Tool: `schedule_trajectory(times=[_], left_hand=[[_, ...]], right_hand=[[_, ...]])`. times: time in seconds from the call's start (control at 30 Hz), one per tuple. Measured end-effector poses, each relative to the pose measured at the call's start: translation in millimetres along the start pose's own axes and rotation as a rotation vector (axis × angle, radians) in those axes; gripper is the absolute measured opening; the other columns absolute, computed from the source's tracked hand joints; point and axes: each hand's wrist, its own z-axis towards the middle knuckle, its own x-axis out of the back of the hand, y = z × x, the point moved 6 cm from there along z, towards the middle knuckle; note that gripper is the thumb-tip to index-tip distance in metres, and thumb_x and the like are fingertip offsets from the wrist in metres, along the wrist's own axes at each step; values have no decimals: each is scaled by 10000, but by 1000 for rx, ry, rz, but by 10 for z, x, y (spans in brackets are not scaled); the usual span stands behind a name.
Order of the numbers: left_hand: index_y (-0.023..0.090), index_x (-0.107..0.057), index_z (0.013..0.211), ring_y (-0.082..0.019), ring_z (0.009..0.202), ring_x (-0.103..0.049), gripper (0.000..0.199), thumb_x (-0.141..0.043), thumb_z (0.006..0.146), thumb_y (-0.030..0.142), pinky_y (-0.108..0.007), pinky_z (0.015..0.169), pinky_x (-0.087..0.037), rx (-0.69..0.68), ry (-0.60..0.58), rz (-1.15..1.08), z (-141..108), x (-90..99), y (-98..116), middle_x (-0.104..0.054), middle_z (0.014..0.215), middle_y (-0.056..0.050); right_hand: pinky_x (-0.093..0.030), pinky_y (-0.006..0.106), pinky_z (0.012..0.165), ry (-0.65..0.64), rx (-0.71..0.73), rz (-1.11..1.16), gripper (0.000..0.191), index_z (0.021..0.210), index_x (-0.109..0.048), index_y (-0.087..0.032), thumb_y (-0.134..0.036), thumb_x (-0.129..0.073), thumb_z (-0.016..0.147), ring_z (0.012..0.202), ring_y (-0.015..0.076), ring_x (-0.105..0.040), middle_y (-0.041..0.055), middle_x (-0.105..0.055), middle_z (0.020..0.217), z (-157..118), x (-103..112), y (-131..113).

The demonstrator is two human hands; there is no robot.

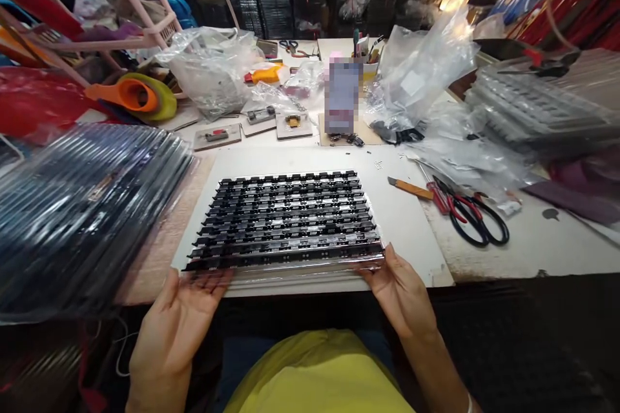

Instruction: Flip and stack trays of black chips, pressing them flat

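A clear plastic tray [285, 222] filled with rows of small black parts lies over a white board [411, 232] at the table's front edge. My left hand [181, 313] holds its near left corner, palm up, with the fingers partly under the tray. At the near right corner, my right hand [404, 293] grips the tray between thumb and fingers. Both hands' fingertips are partly hidden by the tray's edge.
Stacked black trays [92, 213] stand at the left. An orange cutter [411, 188], a screwdriver [438, 197] and black-handled scissors [477, 219] lie right. Behind are small fixtures [217, 135], plastic bags [208, 71], a blurred upright device [343, 97] and clear trays [542, 103].
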Motion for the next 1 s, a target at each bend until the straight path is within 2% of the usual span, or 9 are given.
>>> schedule_trajectory(times=[0.2, 0.37, 0.6, 0.83, 1.0], left_hand=[[204, -599, 1176, -240, 895, -680, 446, -206, 966, 176, -462, 752, -580, -18, -63, 43, 14, -95, 44, -701, 1021, -111], [201, -594, 1187, -237, 957, -661, 419, -240, 964, 180, -461, 833, -552, -22, -51, -9, 9, -91, 19, -680, 1089, -116], [211, -623, 1141, -236, 951, -667, 455, -202, 970, 194, -470, 841, -548, 8, -60, 10, 22, -63, 7, -695, 1058, -111], [104, -684, 959, -317, 956, -660, 394, -308, 951, 222, -470, 819, -550, 168, -41, 179, 3, 44, -61, -699, 961, -209], [135, -656, 1066, -274, 919, -677, 385, -290, 950, 169, -445, 797, -566, 79, -44, 185, -22, -5, -30, -708, 969, -164]], right_hand=[[-487, 361, 905, -58, -38, -11, 266, 1136, -639, -211, -318, -516, 926, 1027, 188, -580, 63, -645, 1137, 44, -24, -63], [-498, 359, 882, -64, -61, -27, 278, 1165, -620, -235, -310, -546, 908, 1011, 184, -586, 51, -640, 1154, 60, 11, -76], [-487, 371, 912, -59, -52, -38, 273, 1145, -630, -223, -328, -531, 913, 1042, 193, -577, 55, -636, 1157, 61, 33, -76], [-467, 413, 935, -118, -100, -154, 305, 1157, -619, -193, -341, -548, 900, 1018, 221, -597, 93, -638, 1149, 81, 102, -171], [-489, 388, 903, -66, -40, -165, 283, 1008, -681, -165, -387, -541, 903, 939, 206, -626, 96, -688, 1017, 88, 161, -134]])
